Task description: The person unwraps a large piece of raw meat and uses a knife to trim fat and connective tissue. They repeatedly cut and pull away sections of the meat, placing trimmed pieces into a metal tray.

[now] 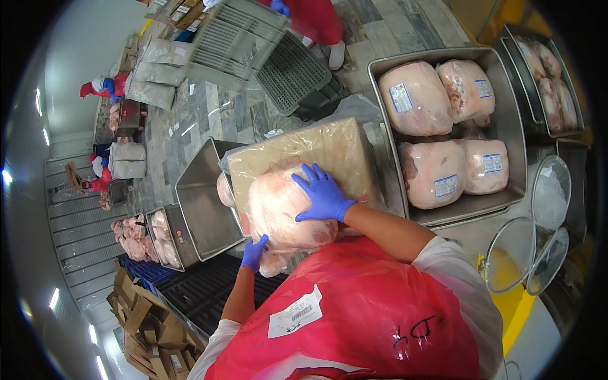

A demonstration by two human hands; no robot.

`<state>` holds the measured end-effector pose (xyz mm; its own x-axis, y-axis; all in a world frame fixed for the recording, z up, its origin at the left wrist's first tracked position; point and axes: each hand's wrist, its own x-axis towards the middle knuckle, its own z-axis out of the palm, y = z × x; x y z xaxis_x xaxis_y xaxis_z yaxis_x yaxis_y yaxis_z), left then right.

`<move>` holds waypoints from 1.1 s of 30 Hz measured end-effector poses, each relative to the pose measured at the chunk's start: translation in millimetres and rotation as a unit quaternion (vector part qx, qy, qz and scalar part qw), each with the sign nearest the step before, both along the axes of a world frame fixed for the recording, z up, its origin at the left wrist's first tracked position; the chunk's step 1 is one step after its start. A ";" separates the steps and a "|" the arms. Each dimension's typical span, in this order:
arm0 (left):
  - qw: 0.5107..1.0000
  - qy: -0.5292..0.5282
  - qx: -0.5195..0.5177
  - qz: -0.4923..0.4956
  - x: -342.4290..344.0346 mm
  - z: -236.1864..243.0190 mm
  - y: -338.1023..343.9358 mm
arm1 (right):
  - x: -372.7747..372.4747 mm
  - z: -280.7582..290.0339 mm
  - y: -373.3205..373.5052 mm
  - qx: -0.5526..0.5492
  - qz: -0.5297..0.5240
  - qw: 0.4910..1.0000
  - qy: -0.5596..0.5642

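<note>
A large pale piece of meat (pixel 278 206), seemingly in clear plastic, lies in front of me against a plastic-covered brown box (pixel 316 145). My right hand (pixel 324 195), in a blue glove, rests on top of the meat with its fingers spread. At the meat's lower left edge is my left hand (pixel 254 254), also blue-gloved. Its fingers close on that edge, partly hidden by the meat. Left of the box, a metal tub (pixel 206 190) stands tilted in view, and part of another pale piece (pixel 225 190) shows beside its right side.
On the right a metal tub (pixel 520 183) holds several wrapped, labelled meat pieces (pixel 415 98). Wire-rimmed baskets (pixel 510 256) stand near a yellow frame (pixel 516 316). Ahead, a person (pixel 316 19) in red is beside grey crates (pixel 291 73). Flattened cardboard (pixel 142 316) and dark pallets (pixel 202 291) lie at left.
</note>
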<state>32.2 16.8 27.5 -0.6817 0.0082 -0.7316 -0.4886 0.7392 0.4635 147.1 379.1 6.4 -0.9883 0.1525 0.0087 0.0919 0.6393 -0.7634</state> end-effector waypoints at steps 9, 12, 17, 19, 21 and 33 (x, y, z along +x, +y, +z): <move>1.000 -0.006 -0.003 -0.007 -2.5 2.3 3.5 | 0.3 -5.3 -2.2 -0.003 -0.013 1.000 -0.003; 1.000 -0.004 -0.008 -0.016 -1.9 5.2 7.2 | 0.5 -7.3 -2.7 -0.005 -0.018 1.000 -0.002; 1.000 0.000 0.000 -0.009 0.2 6.4 7.4 | 1.4 -5.9 -2.9 -0.020 -0.017 1.000 -0.005; 1.000 0.000 0.003 -0.006 0.7 5.5 8.4 | 1.0 -7.4 -3.3 -0.018 -0.019 1.000 -0.005; 1.000 -0.003 0.005 -0.003 0.5 5.8 9.0 | 0.8 -7.8 -3.4 -0.017 -0.019 1.000 -0.006; 1.000 -0.005 0.005 -0.017 -2.4 0.2 3.5 | 1.1 -5.4 -2.5 -0.019 -0.016 1.000 -0.014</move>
<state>29.8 20.3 27.7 -0.6730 0.0385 -0.7386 -0.4687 0.7503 0.4662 148.2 376.6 1.0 -0.9825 0.1846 -0.0243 0.1333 0.6063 -0.7840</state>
